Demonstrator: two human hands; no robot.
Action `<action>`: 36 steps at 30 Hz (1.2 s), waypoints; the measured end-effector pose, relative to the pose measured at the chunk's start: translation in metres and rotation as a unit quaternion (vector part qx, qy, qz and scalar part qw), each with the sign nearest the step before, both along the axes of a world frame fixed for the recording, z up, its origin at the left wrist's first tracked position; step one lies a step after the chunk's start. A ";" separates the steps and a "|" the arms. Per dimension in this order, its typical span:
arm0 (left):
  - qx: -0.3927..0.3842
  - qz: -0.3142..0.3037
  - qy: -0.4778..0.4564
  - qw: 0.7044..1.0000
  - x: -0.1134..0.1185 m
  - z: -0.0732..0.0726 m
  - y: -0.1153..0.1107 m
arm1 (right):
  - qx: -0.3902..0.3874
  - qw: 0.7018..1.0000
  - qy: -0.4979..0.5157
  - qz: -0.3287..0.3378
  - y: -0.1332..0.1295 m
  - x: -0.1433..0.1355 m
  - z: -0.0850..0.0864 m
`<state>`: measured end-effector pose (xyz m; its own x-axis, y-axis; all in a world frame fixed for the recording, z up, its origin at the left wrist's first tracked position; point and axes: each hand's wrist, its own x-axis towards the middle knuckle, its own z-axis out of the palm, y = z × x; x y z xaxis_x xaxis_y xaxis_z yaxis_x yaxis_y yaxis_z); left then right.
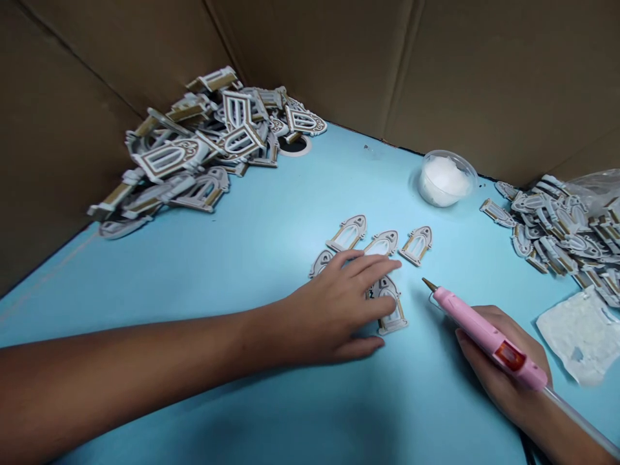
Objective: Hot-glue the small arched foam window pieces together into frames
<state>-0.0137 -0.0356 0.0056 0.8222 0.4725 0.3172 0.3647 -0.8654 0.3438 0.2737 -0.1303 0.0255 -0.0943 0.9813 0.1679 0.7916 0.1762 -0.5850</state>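
My left hand [339,300] lies palm down with its fingers spread over a small group of arched window pieces. Its fingers rest on or just above one white-and-brown piece [396,316], and they partly cover others. Just beyond the fingers are another arched piece [347,234], a half-hidden one [382,243] and a separate one [416,245]. My right hand [504,361] is closed around a pink hot glue pen [479,326]. The pen's metal tip points up and left, toward the pieces, without touching them. A clear glue stick [576,416] runs out of its back end.
A big heap of larger window pieces [194,145] leans at the back left, beside a dark round hole [294,144]. A clear cup [446,179] with white material stands at the back. Smaller pieces [557,226] and a white sheet [578,332] lie right. Cardboard walls [334,58] enclose the blue table [232,258].
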 end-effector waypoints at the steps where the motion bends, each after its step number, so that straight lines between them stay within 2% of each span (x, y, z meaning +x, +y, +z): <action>1: -0.010 0.014 0.004 1.000 0.000 0.000 0.000 | -0.001 1.000 -0.002 0.010 0.000 0.001 0.000; 4: -0.049 0.047 -0.003 0.998 -0.001 -0.001 0.001 | -0.008 0.999 -0.007 0.037 0.001 0.007 -0.003; 7: -0.081 0.051 -0.023 0.995 0.000 -0.001 0.001 | -0.003 0.996 -0.003 0.085 0.001 0.012 -0.008; 15: -0.067 -0.006 -0.111 0.991 -0.001 -0.006 0.004 | 0.025 0.986 -0.023 0.161 -0.003 0.011 -0.017; 21: -0.062 -0.025 -0.131 0.989 0.000 -0.015 0.007 | 0.033 0.986 -0.032 0.159 -0.005 0.009 -0.018; 36: -0.061 -0.045 -0.123 0.990 0.000 -0.011 0.008 | 0.027 0.986 -0.039 0.159 -0.004 0.005 -0.016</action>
